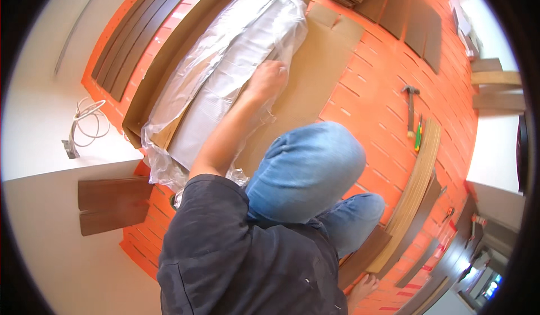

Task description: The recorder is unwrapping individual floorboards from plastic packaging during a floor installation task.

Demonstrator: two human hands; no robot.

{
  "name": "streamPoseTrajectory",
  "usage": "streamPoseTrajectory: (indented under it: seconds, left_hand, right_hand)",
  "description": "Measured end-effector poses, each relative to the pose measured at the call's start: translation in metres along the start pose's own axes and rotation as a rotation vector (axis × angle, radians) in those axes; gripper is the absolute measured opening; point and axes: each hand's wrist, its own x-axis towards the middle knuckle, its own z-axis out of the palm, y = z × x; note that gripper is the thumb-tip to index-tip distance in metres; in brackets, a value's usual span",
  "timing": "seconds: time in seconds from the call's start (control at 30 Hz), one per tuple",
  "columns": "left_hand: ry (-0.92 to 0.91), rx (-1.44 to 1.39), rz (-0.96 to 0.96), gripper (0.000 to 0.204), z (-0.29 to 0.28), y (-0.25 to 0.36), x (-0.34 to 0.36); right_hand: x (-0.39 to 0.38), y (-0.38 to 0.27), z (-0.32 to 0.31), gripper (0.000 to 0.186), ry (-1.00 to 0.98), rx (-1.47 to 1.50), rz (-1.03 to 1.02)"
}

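Note:
A long package of grey-white panels [209, 110], loosely covered in clear plastic wrap [236, 20], lies in an opened cardboard box [147, 93]. My left hand [269, 80] is closed on the plastic wrap along the package's right edge; its fingertips are partly hidden. At the lower right, my right hand [365, 287] rests low beside the end of a brown plank [365, 253], its fingers loosely apart and partly out of sight behind my body. It appears to hold nothing. My bent knee [315, 163] is between the box and the planks.
Orange underlay [377, 118] covers the floor. A hammer [411, 110] and a green screwdriver [418, 134] lie to the right, near a long light-edged board [413, 186]. Dark planks [138, 39] lie at left, more [405, 20] at the far right. A coiled white cable [87, 121] hangs by the wall.

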Motion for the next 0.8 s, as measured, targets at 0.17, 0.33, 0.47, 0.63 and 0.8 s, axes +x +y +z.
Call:
streamPoseTrajectory:
  seconds: [0.17,0.33,0.47,0.63,0.8]
  left_hand:
    - [-0.050,0.507,-0.435,0.078,-0.037,-0.147,-0.058]
    - [-0.050,0.498,-0.407,0.077,-0.037,-0.167,-0.067]
    - [0.132,0.472,-0.352,0.040,-0.048,-0.167,-0.046]
    - [0.120,0.443,-0.245,0.018,-0.069,-0.196,-0.098]
    - [0.074,0.519,-0.442,0.020,-0.166,-0.232,-0.238]
  right_hand:
    - [0.108,-0.135,-0.021,0.037,0.031,0.129,-0.214]
    - [0.162,-0.282,-0.037,0.038,-0.131,0.256,-0.428]
    - [0.207,-0.314,-0.007,0.040,-0.164,0.257,-0.594]
    - [0.230,-0.353,0.019,0.041,-0.289,0.184,-0.656]
    - [0.235,-0.343,0.056,0.039,-0.317,0.224,-0.632]
